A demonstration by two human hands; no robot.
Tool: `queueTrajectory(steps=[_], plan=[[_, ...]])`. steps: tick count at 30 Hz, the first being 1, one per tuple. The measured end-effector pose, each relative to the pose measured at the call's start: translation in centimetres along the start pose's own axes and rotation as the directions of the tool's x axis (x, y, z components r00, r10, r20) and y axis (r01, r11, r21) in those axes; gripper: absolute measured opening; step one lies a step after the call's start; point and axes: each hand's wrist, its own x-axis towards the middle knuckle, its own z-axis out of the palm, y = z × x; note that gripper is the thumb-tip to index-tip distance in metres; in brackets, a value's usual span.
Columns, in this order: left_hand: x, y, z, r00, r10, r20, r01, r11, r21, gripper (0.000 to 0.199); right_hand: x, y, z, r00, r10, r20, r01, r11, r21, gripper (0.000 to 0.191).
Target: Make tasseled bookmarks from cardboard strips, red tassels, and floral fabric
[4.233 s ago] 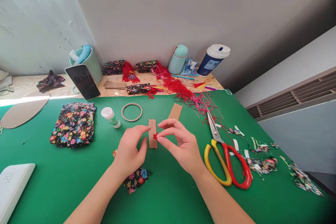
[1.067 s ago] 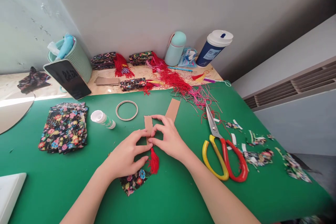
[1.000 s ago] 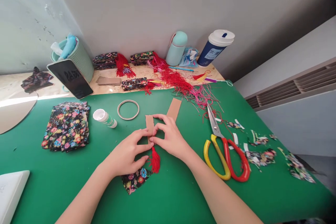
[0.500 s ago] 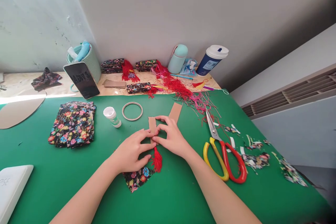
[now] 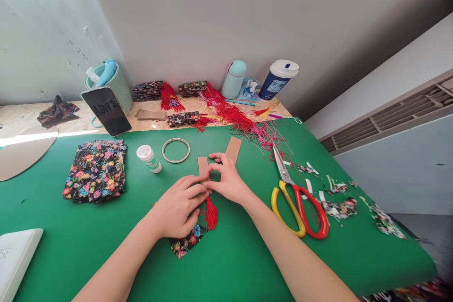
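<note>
Bunched narrowly, whether pinching I cannot tell, the left hand and right hand are touching the likely light, stiff cardboard strip, best held by its edges, while the limp-looking red tassel is lying nearer the person on the green mat.

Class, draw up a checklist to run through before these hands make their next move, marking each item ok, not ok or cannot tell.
1. Left hand at the cardboard strip: ok.
2. Right hand meeting it there: ok.
3. Red tassel's top end flat against the strip: cannot tell, hidden by the hands.
4. Floral cloth beneath fully uncovered: not ok, left hand covers part.
5. Scissors apart from both hands: ok.
</note>
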Motion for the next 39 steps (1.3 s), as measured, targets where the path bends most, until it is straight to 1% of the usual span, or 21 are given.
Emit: queueTrajectory(steps=[9, 15, 20, 23, 27, 29, 36, 39], plan=[[0.0, 0.17, -0.1, 1.0, -0.019, 0.012, 0.02, 1.0, -0.019, 0.048, -0.03, 0.11, -0.03, 1.0, -0.008, -0.024, 0.009, 1.0, 0.021, 0.014], [0.17, 0.2, -0.26, 1.0, 0.008, 0.027, -0.008, 1.0, 0.019, 0.045, 0.19, 0.22, 0.14, 0.999, -0.006, -0.034, 0.005, 1.0, -0.022, 0.015], [0.18, -0.12, -0.09, 1.0, 0.02, 0.006, -0.02, 1.0, 0.004, 0.044, 0.17, 0.27, -0.06, 0.999, -0.029, -0.015, 0.028, 0.999, -0.039, 0.012], [0.13, -0.23, -0.16, 0.999, -0.017, 0.028, 0.017, 1.0, 0.001, 0.045, 0.2, 0.2, -0.02, 1.0, -0.022, -0.016, 0.021, 0.999, -0.038, 0.014], [0.15, -0.11, -0.49, 0.993, -0.096, 0.065, 0.095, 0.995, 0.022, 0.045, 0.53, 0.1, 0.25, 0.999, 0.027, -0.039, -0.028, 0.999, -0.038, 0.017], [0.17, -0.05, -0.52, 0.992, -0.11, 0.069, 0.107, 0.994, 0.034, 0.045, 0.73, 0.08, 0.37, 0.998, 0.049, -0.047, -0.051, 0.998, -0.04, 0.019], [0.07, -0.2, 0.26, 0.998, -0.047, 0.048, 0.039, 0.988, 0.151, 0.047, 0.86, 0.11, 0.36, 0.998, 0.045, -0.052, -0.045, 0.999, -0.009, 0.02], [-0.03, -0.17, 0.38, 0.998, -0.041, 0.047, 0.031, 0.98, 0.196, 0.049, 0.83, 0.05, 0.36, 0.998, 0.048, -0.049, -0.048, 0.999, -0.008, 0.021]])
